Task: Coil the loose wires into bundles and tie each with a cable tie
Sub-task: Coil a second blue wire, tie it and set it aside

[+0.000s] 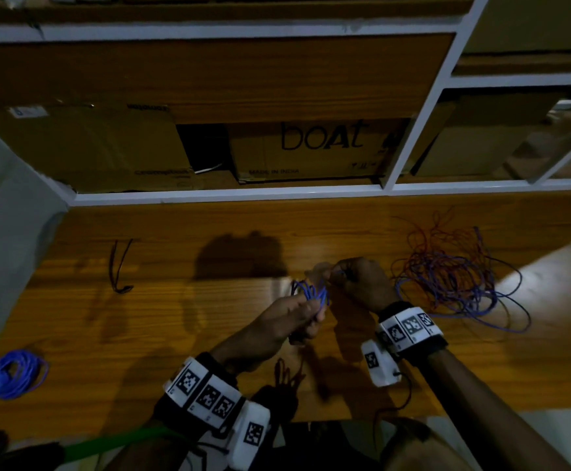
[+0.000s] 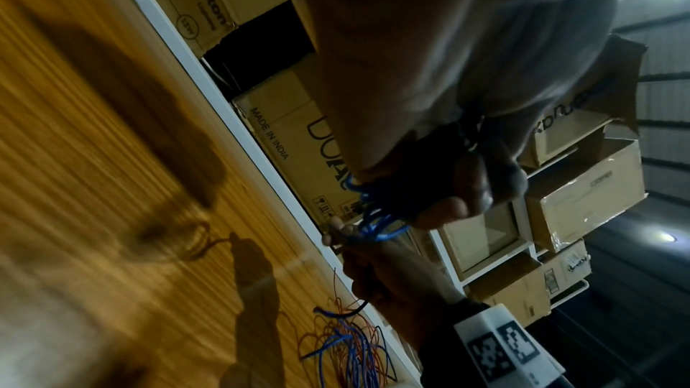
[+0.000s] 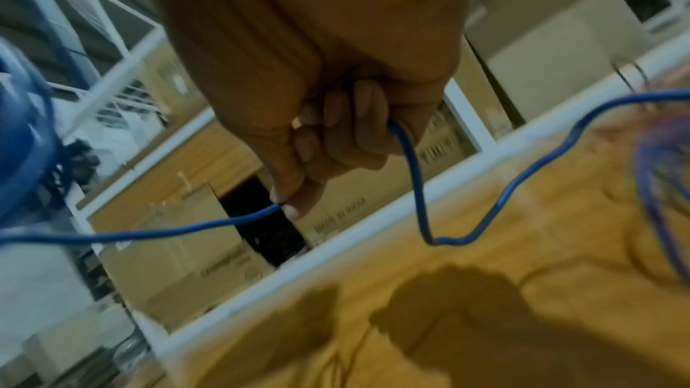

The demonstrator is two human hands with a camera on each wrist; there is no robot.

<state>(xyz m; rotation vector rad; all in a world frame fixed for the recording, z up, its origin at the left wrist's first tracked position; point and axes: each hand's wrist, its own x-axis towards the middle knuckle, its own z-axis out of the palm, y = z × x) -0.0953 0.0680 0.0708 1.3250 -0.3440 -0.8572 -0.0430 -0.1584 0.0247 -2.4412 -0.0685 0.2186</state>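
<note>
Wood grain with a warm orange tone covers the counter (image 1: 209,334), and its surface looks smooth and a little glossy. Far to the left of the fingers lies a finished blue bundle (image 1: 17,373), round and tight, made of thin plastic-coated wire. Beyond it, also left of the fingers, two thin black cable ties (image 1: 119,263) lie flat on the counter, straight and narrow. The left hand (image 1: 297,317) is raised above the counter, and its fingers (image 2: 453,211) are closed around a small blue coil (image 1: 313,294) of several loops. Just to the right of it, the right hand (image 1: 362,283) pinches the free blue wire (image 3: 418,188) between thumb and forefinger, with the other fingers (image 3: 336,129) curled over the same strand; the wire is round, smooth and bends in soft waves. To the right of both hands a loose tangle (image 1: 454,273) of blue and red wires lies spread on the counter in wide, irregular loops. Behind the hands, brown cardboard boxes (image 1: 314,147) with matte faces stand in a white-framed shelf (image 1: 226,193).
</note>
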